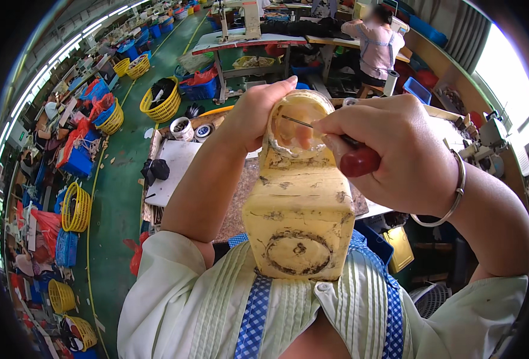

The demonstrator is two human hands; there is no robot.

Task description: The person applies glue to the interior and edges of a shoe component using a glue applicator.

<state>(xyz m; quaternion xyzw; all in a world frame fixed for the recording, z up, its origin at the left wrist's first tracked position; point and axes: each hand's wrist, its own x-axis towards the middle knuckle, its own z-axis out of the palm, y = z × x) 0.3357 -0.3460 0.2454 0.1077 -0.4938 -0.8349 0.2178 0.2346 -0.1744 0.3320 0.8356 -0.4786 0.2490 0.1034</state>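
Note:
A worn, dirty yellow container (pixel 300 209) with a boxy body leans against my chest, its round mouth tipped upward. Whitish, crusted residue lines the mouth's rim. My left hand (pixel 258 113) grips the container at the left of the mouth, thumb along the rim and the other fingers mostly hidden behind. In my right hand (pixel 396 146) is a red-handled awl (pixel 360 161), its thin metal shaft reaching left across the mouth. Skin-coloured shapes show within the mouth below the shaft; whether these are fingers I cannot tell.
Beyond my hands is a worktable (pixel 177 164) with a white tub (pixel 182 129) and a black bundle (pixel 155 170). Yellow baskets (pixel 161 102) and blue bins stand along the green floor at left. A person (pixel 375 45) sits at a far table; a sewing machine (pixel 252 21) stands nearby.

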